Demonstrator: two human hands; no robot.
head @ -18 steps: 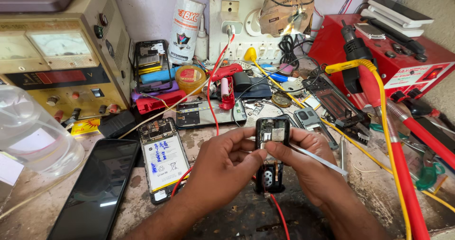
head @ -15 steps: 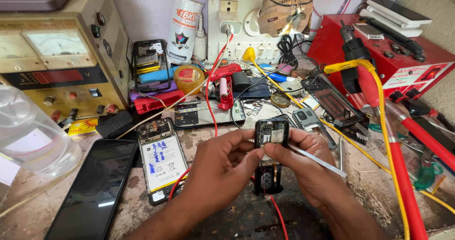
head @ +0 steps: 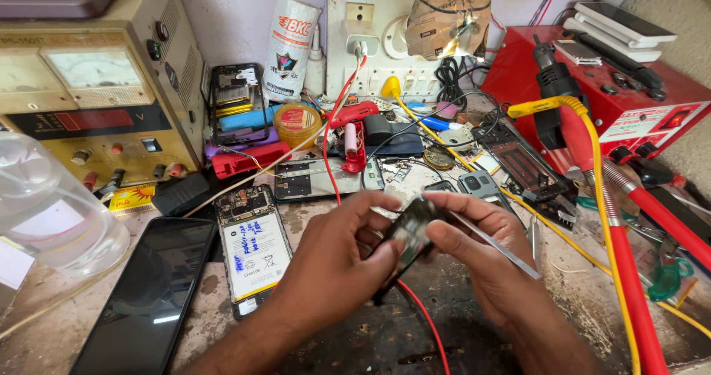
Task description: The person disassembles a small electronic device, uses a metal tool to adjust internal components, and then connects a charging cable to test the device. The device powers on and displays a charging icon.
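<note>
The small black phone [head: 409, 234], tilted on edge, could slip onto the cluttered tabletop [head: 578, 293] if the pinch loosens. It sits between both hands above the tabletop: the left hand [head: 333, 264] grips its lower side, the right hand [head: 481, 253] its top, also clasping thin metal tweezers [head: 496, 245].

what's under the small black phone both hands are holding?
Under the small black phone, a red wire runs down across the dark, stained benchtop. The left hand and right hand cover the phone's sides, so where the wire attaches can't be seen.
</note>
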